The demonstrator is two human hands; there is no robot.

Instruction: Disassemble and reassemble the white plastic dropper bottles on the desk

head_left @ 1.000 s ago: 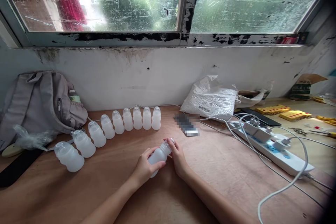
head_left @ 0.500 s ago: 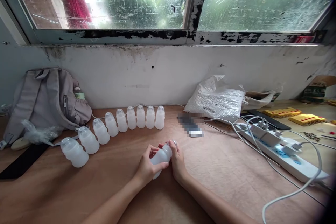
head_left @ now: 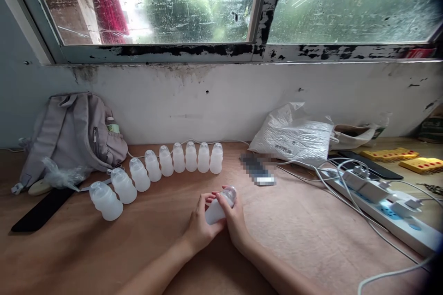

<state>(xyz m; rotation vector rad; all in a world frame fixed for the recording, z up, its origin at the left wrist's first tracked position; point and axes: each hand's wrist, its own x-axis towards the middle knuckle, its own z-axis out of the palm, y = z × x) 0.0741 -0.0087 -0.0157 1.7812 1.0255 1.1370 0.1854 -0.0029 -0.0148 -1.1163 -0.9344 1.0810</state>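
Note:
Between my two hands is a frosted white baby bottle (head_left: 215,212) with a clear domed cap, tilted with its cap toward the upper right. My left hand (head_left: 202,226) wraps round the lower body of the bottle. Around its neck and cap close the fingers of my right hand (head_left: 236,216), the thumb lying along the side. Several more frosted bottles (head_left: 125,185) of the same kind stand upright in a curved row, from the left of my hands to the wall. The bottle's base is partly hidden by my left hand.
A grey backpack (head_left: 74,133) leans at the back left beside a black flat object (head_left: 43,210). A silver plastic bag (head_left: 294,133) sits at the back right. Further right lie a white power strip (head_left: 398,216) with plugs and loose cables, and yellow blocks (head_left: 389,154).
My right hand has shifted down over the bottle's neck, its thumb now along the side. My left hand sits lower around the body. The whole view has shifted slightly; the row stands unchanged.

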